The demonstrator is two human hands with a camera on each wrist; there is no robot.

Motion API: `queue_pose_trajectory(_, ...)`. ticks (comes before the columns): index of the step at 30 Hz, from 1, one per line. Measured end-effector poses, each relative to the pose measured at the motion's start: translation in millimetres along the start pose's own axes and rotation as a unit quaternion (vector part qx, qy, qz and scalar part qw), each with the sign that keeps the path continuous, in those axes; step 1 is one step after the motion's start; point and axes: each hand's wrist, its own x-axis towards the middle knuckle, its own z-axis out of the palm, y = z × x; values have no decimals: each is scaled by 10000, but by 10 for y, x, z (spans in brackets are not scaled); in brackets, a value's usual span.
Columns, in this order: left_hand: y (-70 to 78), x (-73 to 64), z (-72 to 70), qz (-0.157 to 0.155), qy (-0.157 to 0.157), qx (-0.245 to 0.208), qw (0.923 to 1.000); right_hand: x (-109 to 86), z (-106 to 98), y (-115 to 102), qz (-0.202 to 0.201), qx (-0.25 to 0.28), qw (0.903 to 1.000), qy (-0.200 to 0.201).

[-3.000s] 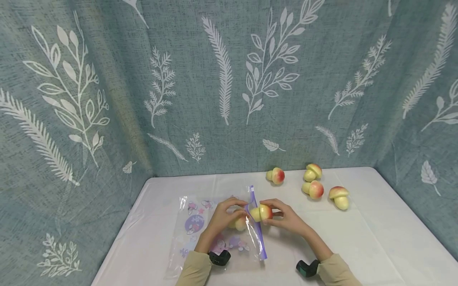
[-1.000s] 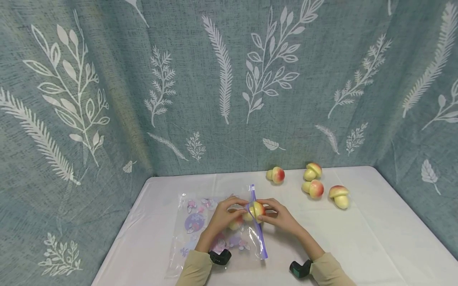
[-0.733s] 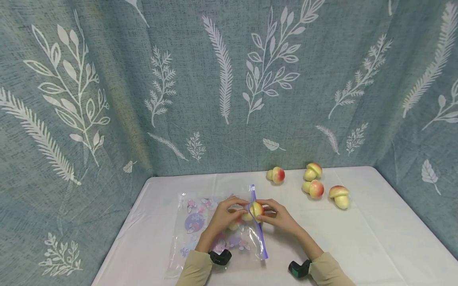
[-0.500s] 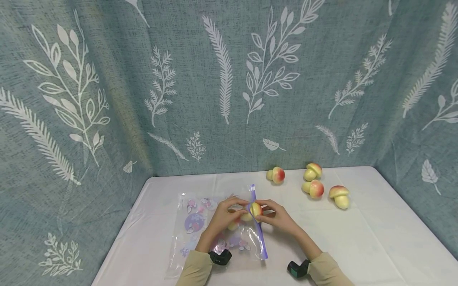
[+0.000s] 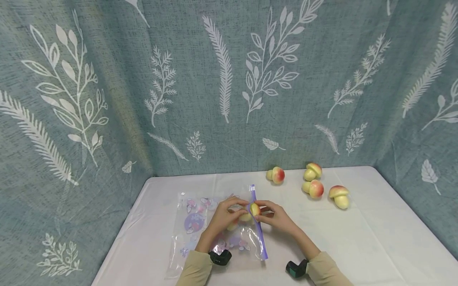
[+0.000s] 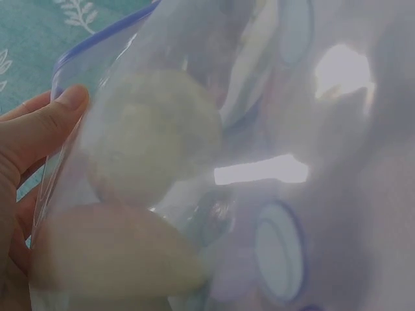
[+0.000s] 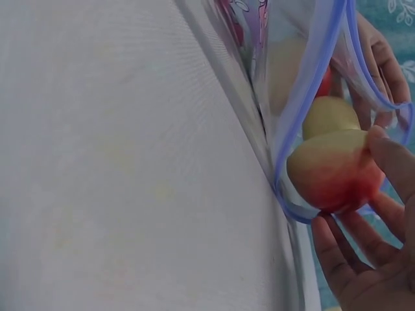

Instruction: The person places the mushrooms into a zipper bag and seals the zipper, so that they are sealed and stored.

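A clear zip bag (image 5: pixel 193 246) with purple prints and a purple zip edge lies on the table. My left hand (image 5: pixel 224 216) pinches the bag's plastic near its mouth, thumb on the near side in the left wrist view. With thumb and fingertips, my right hand (image 5: pixel 277 216) holds a toy mushroom (image 7: pixel 334 172), red and yellow, at the parted zip edge. Its pale stem (image 7: pixel 329 116) points into the bag and its cap sits in the mouth. Another mushroom (image 6: pixel 117 253) is inside, seen blurred through the plastic.
Several more toy mushrooms lie at the back right of the white table (image 5: pixel 358 246): one mushroom (image 5: pixel 275 175) by the curtain, others (image 5: pixel 313 189) further right, and one (image 5: pixel 339 197) outermost. A patterned green curtain (image 5: pixel 229 87) walls off the back and sides.
My right hand has moved left, carrying the mushroom from just outside the zip edge into the bag's mouth. The left hand stays almost in place on the bag.
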Motion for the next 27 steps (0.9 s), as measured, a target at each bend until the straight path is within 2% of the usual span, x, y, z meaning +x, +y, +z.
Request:
queue_pose_trajectory(6,0,3,0,9,-10,41,10000,-6,9,-34,4,129,9999,11)
queue_pose_trajectory(13,11,6,1,-45,6,-12,10000,-48,-11,-299,107,266,9996,-51)
queue_pose_trajectory(16,16,4,3,-43,22,-30,10000,-49,-18,-334,85,188,9998,-72)
queue_pose_trajectory(21,11,-2,9,45,45,-48,10000,-24,4,-170,-36,30,10000,-19)
queue_pose_trajectory(24,7,-6,11,81,42,-53,9999,-11,12,-39,56,60,10000,-1)
queue_pose_trajectory(27,4,-6,13,69,38,-27,10000,-13,1,-5,113,122,9999,4)
